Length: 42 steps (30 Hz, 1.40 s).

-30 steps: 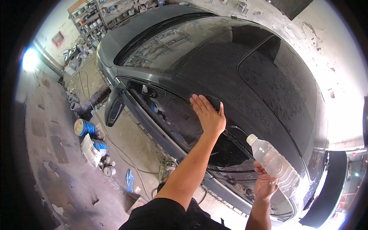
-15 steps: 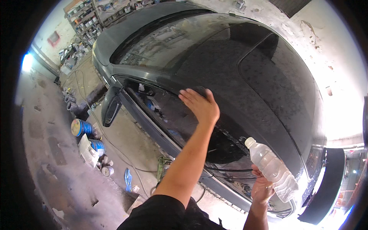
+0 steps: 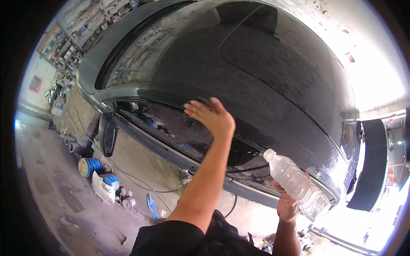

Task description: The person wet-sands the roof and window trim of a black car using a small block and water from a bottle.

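My left hand reaches over the roof edge of a dark grey car, just above its side window. Its fingers lie nearly flat and the thumb is apart. A dark flat sheet shows between thumb and fingers; its kind is hard to make out against the dark paint. In my right hand a clear plastic bottle with a white cap is tilted, cap end up toward the left, beside the rear of the car's side. Wet-looking patches mark the roof near the bottle.
The car's side mirror sticks out at the left. Blue paint buckets, a white can, a blue glove-like item and a hose lie on the floor. Shelves with cans stand far left; a dark curved panel is at right.
The whole view has shifted, with the car's front and mirror moving left in the picture. My left hand stays near the roof edge; the bottle stays tilted in my right hand.
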### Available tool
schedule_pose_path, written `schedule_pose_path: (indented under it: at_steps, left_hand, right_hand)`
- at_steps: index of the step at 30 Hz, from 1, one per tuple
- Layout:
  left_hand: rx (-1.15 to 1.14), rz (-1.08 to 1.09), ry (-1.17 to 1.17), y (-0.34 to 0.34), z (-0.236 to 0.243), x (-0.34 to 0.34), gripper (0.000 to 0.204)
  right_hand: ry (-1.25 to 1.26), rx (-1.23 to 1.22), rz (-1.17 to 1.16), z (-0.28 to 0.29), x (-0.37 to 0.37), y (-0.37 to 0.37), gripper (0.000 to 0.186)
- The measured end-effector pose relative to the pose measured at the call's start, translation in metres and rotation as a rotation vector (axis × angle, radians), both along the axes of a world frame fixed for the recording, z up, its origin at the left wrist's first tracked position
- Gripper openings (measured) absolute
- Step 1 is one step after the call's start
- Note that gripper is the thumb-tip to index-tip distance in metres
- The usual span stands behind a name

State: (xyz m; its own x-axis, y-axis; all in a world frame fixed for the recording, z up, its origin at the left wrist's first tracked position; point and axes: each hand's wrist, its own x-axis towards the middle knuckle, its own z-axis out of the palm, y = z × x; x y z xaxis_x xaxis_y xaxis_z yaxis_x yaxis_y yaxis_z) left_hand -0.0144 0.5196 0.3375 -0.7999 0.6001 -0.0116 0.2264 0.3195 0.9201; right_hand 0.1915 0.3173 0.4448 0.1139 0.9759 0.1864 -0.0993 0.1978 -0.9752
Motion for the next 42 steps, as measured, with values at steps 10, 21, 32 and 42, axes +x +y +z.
schedule_pose_path:
  at_steps: [10,21,32,42]
  left_hand:
    - [0.220,-0.481,-0.042,-0.109,0.033,0.213,0.076]
    - [0.358,-0.896,0.496,-0.075,0.048,0.018,0.062]
    - [0.395,-1.153,0.950,-0.053,0.047,0.127,0.064]
    - [0.098,-0.796,1.224,-0.023,0.046,-0.062,0.044]
  right_hand:
    - [-0.107,-0.005,-0.268,0.024,0.072,-0.060,0.100]
    - [0.132,-0.075,-0.429,0.002,0.101,-0.073,0.089]
    - [0.308,-0.075,-0.323,0.008,0.065,-0.015,0.105]
    - [0.322,0.003,-0.310,-0.012,0.076,-0.013,0.097]
